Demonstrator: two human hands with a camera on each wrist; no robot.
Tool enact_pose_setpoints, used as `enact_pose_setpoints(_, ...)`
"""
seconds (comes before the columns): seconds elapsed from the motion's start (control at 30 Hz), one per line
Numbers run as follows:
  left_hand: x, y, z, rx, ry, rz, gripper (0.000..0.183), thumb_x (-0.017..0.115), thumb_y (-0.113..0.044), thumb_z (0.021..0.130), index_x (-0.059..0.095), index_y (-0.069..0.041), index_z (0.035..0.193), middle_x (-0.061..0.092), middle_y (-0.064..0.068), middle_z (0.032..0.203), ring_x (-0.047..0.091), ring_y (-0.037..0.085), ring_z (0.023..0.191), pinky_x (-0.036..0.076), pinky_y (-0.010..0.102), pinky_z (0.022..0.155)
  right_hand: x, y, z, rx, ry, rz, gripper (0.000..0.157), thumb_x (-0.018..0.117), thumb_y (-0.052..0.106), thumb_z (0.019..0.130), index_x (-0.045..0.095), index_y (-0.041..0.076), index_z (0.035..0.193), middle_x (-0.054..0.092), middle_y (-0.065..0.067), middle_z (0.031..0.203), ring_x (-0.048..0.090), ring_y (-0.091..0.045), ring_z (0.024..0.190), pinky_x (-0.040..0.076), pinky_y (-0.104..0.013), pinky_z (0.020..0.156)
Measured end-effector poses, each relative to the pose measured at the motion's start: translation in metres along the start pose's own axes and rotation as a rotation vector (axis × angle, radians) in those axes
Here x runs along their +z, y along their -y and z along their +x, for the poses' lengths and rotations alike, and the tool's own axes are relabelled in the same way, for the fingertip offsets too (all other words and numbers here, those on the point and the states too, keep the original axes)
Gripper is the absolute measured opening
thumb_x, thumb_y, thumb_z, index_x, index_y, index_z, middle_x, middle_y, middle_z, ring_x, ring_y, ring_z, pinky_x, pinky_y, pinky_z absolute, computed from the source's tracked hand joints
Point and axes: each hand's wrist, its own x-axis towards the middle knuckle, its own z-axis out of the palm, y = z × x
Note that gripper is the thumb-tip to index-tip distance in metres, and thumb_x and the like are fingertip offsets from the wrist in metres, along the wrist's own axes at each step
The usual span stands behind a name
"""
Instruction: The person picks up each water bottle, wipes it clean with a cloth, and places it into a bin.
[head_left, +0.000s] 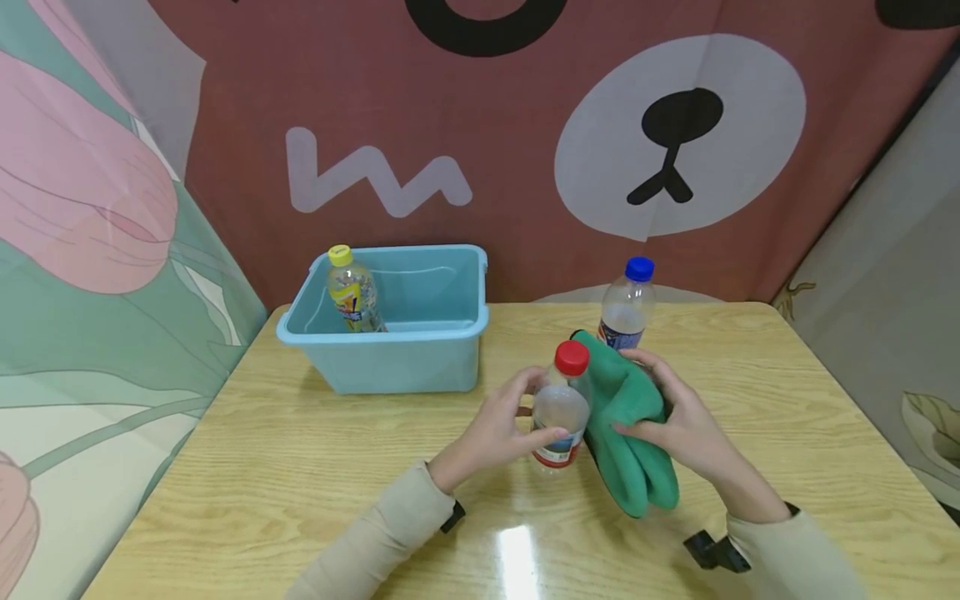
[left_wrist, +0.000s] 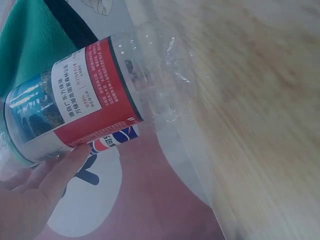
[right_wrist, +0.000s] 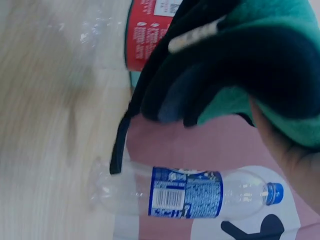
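My left hand grips a clear plastic bottle with a red cap, thumb in front and fingers round its far side. Its red, white and blue label fills much of the left wrist view. In my right hand is a folded green cloth with black edging, pinched between thumb and fingers. The cloth hangs right beside the red-capped bottle, and its dark underside shows in the right wrist view. Behind it stands a blue-capped clear bottle, its lower part hidden by the cloth in the head view.
A light blue plastic bin stands at the back left of the wooden table. Inside it leans a yellow-capped bottle with a yellow label. A printed fabric backdrop rises behind the table's far edge.
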Motion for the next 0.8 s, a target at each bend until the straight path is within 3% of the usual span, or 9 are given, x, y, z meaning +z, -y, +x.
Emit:
enact_pose_setpoints(0.2,0.000,-0.001,0.001,0.006,0.005,0.013,0.069,0.074,-0.024,0.078,0.036,-0.001,0.131,0.054,0.008,0.111,0.054,0.021,0.100,0.054,0.030,0.073,0.007,0.001,0.007,-0.035,0.014,0.038,0.066,0.069,-0.005,0.076,0.039,0.005,0.134,0.048,-0.001,0.121,0.050,-0.011,0.099,0.046,-0.024,0.077)
enact_pose_setpoints(0.33,-0.001,-0.001,0.002,0.020,0.007,0.019,0.070,0.074,-0.023,0.077,0.036,-0.001,0.131,0.054,0.008,0.111,0.054,0.021,0.099,0.054,0.030,0.073,0.007,-0.007,0.008,-0.110,0.114,0.166,0.064,0.064,-0.004,0.081,0.035,-0.001,0.137,0.047,0.006,0.128,0.050,-0.011,0.105,0.046,-0.024,0.081)
enact_pose_setpoints(0.47,-0.002,-0.002,0.001,0.005,0.013,0.014,0.069,0.074,-0.024,0.077,0.036,-0.003,0.132,0.054,0.007,0.112,0.054,0.020,0.100,0.053,0.028,0.074,0.004,-0.013,0.009,-0.181,0.275,0.341,0.065,0.050,0.029,0.094,0.021,-0.003,0.142,0.032,0.003,0.144,0.038,-0.012,0.123,0.040,-0.024,0.092)
enact_pose_setpoints(0.53,-0.003,-0.003,0.001,-0.003,0.013,0.010,0.069,0.074,-0.024,0.077,0.037,-0.004,0.131,0.054,0.007,0.112,0.054,0.020,0.100,0.053,0.028,0.074,0.003,-0.013,0.009,-0.179,0.332,0.393,0.071,0.036,0.047,0.095,0.016,-0.001,0.143,0.027,0.003,0.147,0.031,-0.012,0.129,0.036,-0.024,0.096)
enact_pose_setpoints(0.6,-0.003,-0.003,0.000,-0.007,0.014,0.007,0.069,0.074,-0.023,0.077,0.037,-0.003,0.131,0.054,0.008,0.112,0.054,0.020,0.100,0.053,0.029,0.074,0.004,-0.011,0.009,-0.159,0.354,0.415,0.072,0.026,0.054,0.094,0.016,0.004,0.145,0.025,0.004,0.148,0.027,-0.011,0.131,0.033,-0.023,0.098)
enact_pose_setpoints(0.7,-0.004,-0.004,0.000,-0.002,0.013,0.009,0.069,0.074,-0.024,0.077,0.037,-0.002,0.131,0.054,0.008,0.111,0.054,0.019,0.100,0.054,0.032,0.073,0.008,-0.006,0.009,-0.113,0.326,0.466,0.060,0.027,0.043,0.098,0.018,0.006,0.145,0.028,0.007,0.146,0.028,-0.009,0.130,0.033,-0.020,0.098)
enact_pose_setpoints(0.8,-0.003,-0.004,0.001,0.012,0.010,0.013,0.068,0.074,-0.024,0.077,0.038,-0.001,0.130,0.054,0.007,0.109,0.054,0.017,0.100,0.054,0.030,0.072,0.014,-0.001,0.008,-0.068,0.230,0.473,0.050,0.038,0.022,0.099,0.024,0.005,0.143,0.032,0.008,0.142,0.034,-0.006,0.126,0.036,-0.019,0.095)
